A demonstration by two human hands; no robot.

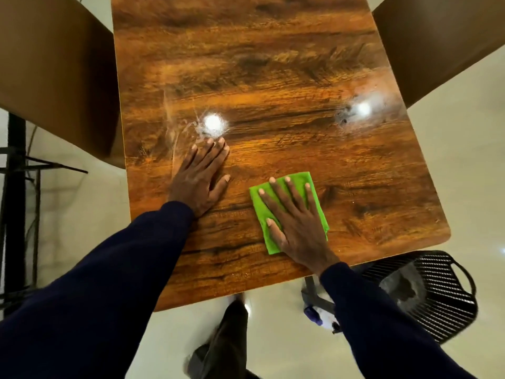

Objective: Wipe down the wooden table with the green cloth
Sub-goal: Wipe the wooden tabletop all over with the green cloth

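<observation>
A glossy wooden table (273,77) with dark grain fills the middle of the view. A folded green cloth (299,181) lies on it near the front edge, right of centre. My right hand (295,220) presses flat on the cloth with its fingers spread and straight. My left hand (200,177) rests flat on the bare wood to the left of the cloth, fingers straight and close together. Wet streaks and two light reflections show on the surface beyond the hands.
Brown panels stand at the table's left (54,77) and right (442,45) sides. A black slatted basket (426,294) sits on the pale floor under the front right corner. A black stand (16,201) is at the far left. My shoe (218,340) is below the table edge.
</observation>
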